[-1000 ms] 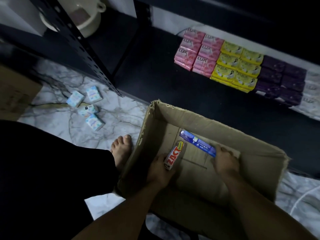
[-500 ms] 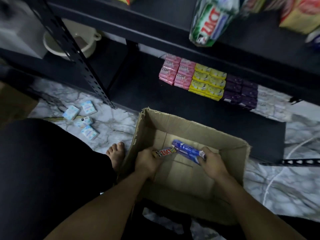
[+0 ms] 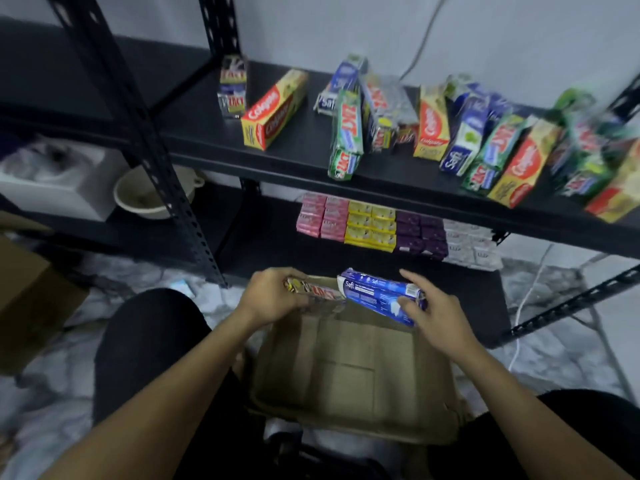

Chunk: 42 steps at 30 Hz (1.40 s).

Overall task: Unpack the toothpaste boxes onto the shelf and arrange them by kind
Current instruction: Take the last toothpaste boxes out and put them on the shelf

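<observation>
So the left hand (image 3: pixel 273 297) is gripping a red Zact box (image 3: pixel 320 293) and the right hand (image 3: pixel 434 308) has hold of a blue Safi box (image 3: pixel 374 293), both held over the open carton (image 3: pixel 346 382), below the shelf (image 3: pixel 298 147) of mixed toothpaste boxes (image 3: pixel 433 126).

Safi box (image 3: pixel 381 296): deep blue, white lettering. Zact box (image 3: pixel 320 293): silver, red lettering. Colgate box (image 3: pixel 273 110): red and yellow. Carton (image 3: pixel 346 375) was plain tan. Shelf (image 3: pixel 294 147) was black. Soap packs (image 3: pixel 370 226) ran in blocks of pink, yellow, purple, white. Floor (image 3: pixel 52 403) was grey-veined white marble.
</observation>
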Available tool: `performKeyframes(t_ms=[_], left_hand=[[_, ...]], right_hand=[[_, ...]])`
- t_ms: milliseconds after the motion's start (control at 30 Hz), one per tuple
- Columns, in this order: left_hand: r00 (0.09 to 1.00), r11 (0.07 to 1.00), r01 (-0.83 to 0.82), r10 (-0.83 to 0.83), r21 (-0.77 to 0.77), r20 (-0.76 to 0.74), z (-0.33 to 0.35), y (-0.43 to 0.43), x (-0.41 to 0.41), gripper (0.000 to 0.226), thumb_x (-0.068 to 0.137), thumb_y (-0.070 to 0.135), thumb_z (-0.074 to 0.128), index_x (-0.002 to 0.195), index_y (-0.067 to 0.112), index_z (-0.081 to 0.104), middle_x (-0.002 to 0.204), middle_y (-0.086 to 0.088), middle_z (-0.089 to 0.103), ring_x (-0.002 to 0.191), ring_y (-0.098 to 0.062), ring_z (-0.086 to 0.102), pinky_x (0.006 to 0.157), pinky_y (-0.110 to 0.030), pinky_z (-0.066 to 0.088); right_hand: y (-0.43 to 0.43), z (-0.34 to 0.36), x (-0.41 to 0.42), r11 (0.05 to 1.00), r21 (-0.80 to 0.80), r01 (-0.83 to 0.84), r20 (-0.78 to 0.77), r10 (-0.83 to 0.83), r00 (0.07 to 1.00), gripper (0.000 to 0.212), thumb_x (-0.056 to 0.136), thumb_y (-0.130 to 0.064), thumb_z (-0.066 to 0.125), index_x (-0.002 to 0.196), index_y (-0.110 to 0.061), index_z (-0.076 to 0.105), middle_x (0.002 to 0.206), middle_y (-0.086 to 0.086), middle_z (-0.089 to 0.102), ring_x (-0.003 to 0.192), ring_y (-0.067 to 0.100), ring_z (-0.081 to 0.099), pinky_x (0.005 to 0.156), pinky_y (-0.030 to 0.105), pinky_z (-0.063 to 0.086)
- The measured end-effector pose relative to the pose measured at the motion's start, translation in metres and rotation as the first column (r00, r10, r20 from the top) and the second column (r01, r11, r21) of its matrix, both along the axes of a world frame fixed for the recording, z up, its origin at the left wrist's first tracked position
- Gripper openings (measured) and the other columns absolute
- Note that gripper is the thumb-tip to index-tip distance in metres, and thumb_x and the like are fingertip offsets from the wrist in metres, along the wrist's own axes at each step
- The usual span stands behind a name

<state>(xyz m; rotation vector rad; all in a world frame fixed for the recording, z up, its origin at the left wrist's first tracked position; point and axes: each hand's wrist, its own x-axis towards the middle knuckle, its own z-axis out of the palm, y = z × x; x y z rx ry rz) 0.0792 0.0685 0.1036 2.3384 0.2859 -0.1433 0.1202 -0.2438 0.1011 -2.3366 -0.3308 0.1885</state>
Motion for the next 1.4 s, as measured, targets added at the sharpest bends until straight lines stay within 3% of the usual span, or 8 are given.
performKeyframes(t_ms=[167,333,567,700,933,1100,1233,1400], left_hand=[[0.990,0.997,0.078,-0.080,0.019,0.115,0.085,0.011,0.005,0.040,0.066,0.045,0.089,0.103,0.036,0.075,0.084,0.009,0.075,0.081,-0.004,0.068,0.079,-0.029,0.056],[0.973,0.993,0.120,-0.116,-0.007,0.198,0.164,0.017,-0.011,0.038,0.063,0.055,0.089,0.094,0.038,0.075,0.073,-0.002,0.074,0.070,-0.023,0.068,0.059,-0.031,0.048],[0.932,0.979,0.155,-0.099,-0.136,0.350,0.249,0.023,-0.033,0.052,0.055,0.067,0.086,0.099,0.042,0.075,0.083,-0.009,0.076,0.080,-0.035,0.069,0.078,-0.047,0.056],[0.876,0.973,0.091,0.023,-0.213,0.481,0.278,0.029,-0.030,0.042,0.060,0.055,0.090,0.097,0.038,0.077,0.083,-0.003,0.077,0.083,-0.033,0.073,0.079,-0.045,0.057],[0.708,0.972,-0.182,0.234,-0.148,0.666,0.276,0.032,0.002,0.039,0.069,0.042,0.089,0.105,0.031,0.077,0.076,0.011,0.074,0.070,0.003,0.067,0.064,-0.012,0.051],[0.697,0.957,-0.283,0.256,-0.071,0.670,0.239,0.024,0.048,0.052,0.071,0.047,0.084,0.118,0.026,0.074,0.082,0.004,0.075,0.069,-0.003,0.067,0.071,-0.026,0.058],[0.714,0.948,-0.317,0.227,0.016,0.663,0.212,0.013,0.076,0.053,0.078,0.039,0.083,0.125,0.021,0.069,0.088,-0.003,0.077,0.073,-0.015,0.070,0.073,-0.026,0.057],[0.773,0.972,-0.236,0.194,-0.010,0.604,0.192,-0.002,0.095,0.053,0.086,0.044,0.076,0.126,0.010,0.068,0.105,-0.003,0.074,0.085,-0.007,0.059,0.065,-0.009,0.038]], right_hand=[[0.002,0.068,-0.009,0.999,0.051,-0.001,0.081,-0.003,0.997,0.028,0.095,-0.038,0.062,0.117,-0.054,0.057,0.075,0.005,0.072,0.064,0.025,0.067,0.057,0.044,0.053],[-0.005,0.143,-0.024,0.998,0.060,-0.007,0.165,-0.003,0.986,0.026,0.096,-0.037,0.061,0.120,-0.048,0.060,0.061,-0.002,0.064,0.049,0.010,0.055,0.045,0.026,0.037],[-0.029,0.230,-0.019,0.968,0.252,0.024,0.137,-0.060,0.989,0.027,0.089,-0.041,0.068,0.116,-0.042,0.068,0.079,0.010,0.070,0.072,0.013,0.070,0.069,0.051,0.061],[-0.031,0.258,-0.002,0.937,0.337,0.091,0.139,-0.145,0.980,0.051,0.077,-0.063,0.074,0.121,-0.040,0.066,0.098,0.041,0.057,0.072,0.032,0.056,0.079,0.057,0.057],[-0.002,0.273,0.041,0.773,0.582,0.251,0.149,-0.406,0.902,0.021,0.096,-0.014,0.064,0.115,-0.022,0.069,0.102,0.011,0.070,0.085,0.020,0.075,0.067,0.044,0.062],[0.010,0.258,0.084,0.785,0.459,0.415,0.299,-0.576,0.761,0.026,0.097,-0.022,0.060,0.124,-0.021,0.064,0.100,0.005,0.069,0.068,0.003,0.066,0.043,0.020,0.052],[0.023,0.242,0.111,0.779,0.376,0.501,0.377,-0.623,0.685,0.033,0.096,-0.027,0.058,0.128,-0.018,0.062,0.099,0.008,0.071,0.073,0.022,0.066,0.063,0.032,0.053],[0.042,0.220,0.133,0.887,0.221,0.405,0.325,-0.458,0.827,0.048,0.099,-0.027,0.056,0.144,-0.015,0.046,0.078,0.002,0.061,0.062,0.014,0.056,0.060,0.027,0.039]])
